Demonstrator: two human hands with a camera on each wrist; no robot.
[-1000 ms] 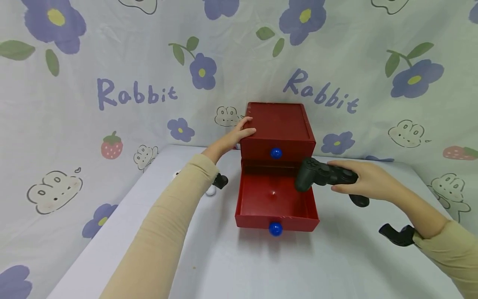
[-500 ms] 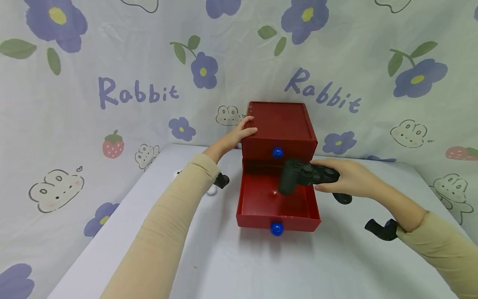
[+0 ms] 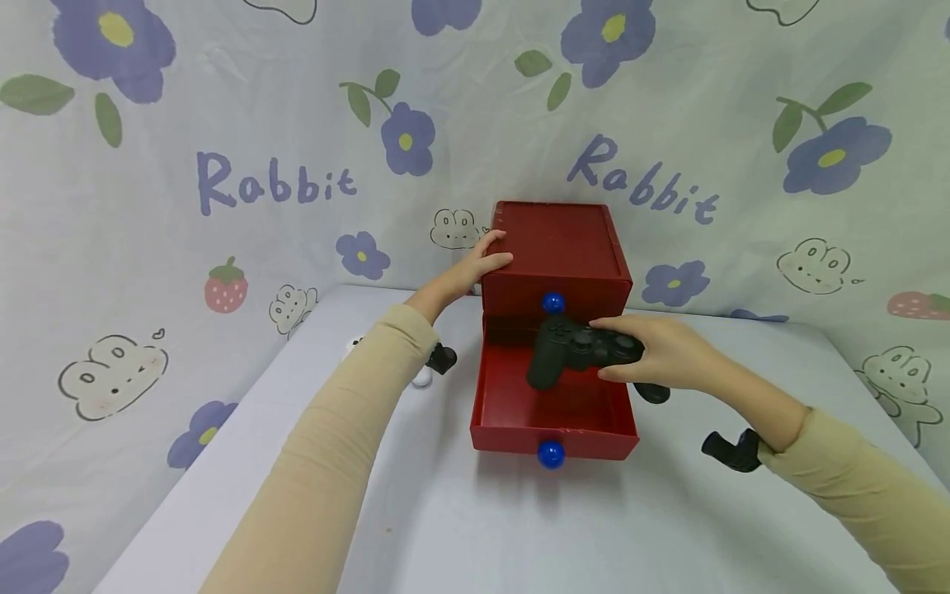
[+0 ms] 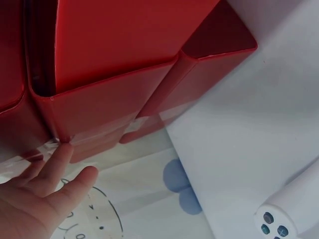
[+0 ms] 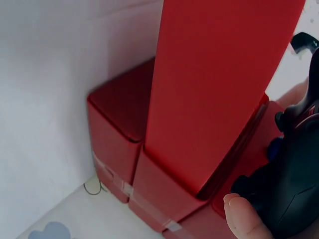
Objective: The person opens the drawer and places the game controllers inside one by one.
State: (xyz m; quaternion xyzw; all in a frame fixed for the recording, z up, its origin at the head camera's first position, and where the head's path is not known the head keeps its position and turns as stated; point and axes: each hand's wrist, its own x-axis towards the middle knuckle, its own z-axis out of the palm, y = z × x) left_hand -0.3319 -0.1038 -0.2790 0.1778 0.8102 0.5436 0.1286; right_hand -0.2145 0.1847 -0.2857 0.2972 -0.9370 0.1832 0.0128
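A red drawer cabinet (image 3: pixel 557 239) with blue knobs stands at the back of the table, its lower drawer (image 3: pixel 512 396) pulled out. My left hand (image 3: pixel 486 260) rests on the cabinet's upper left edge, fingers spread; in the left wrist view its fingertips touch the red side. My right hand (image 3: pixel 664 355) grips one end of a black game controller (image 3: pixel 582 346). The controller is above the pulled-out drawer, below the upper blue knob (image 3: pixel 553 303). In the right wrist view the controller (image 5: pixel 294 184) hides most of that hand.
A white game controller (image 4: pixel 284 216) lies on the table left of the cabinet, mostly hidden by my left forearm in the head view. The white tabletop (image 3: pixel 445 511) spreads in front. A cloth with flowers and rabbits (image 3: pixel 297 99) hangs close behind the cabinet.
My right hand has carried the black game controller leftward, from the drawer's right side to over its middle. My left hand has stayed on the cabinet.
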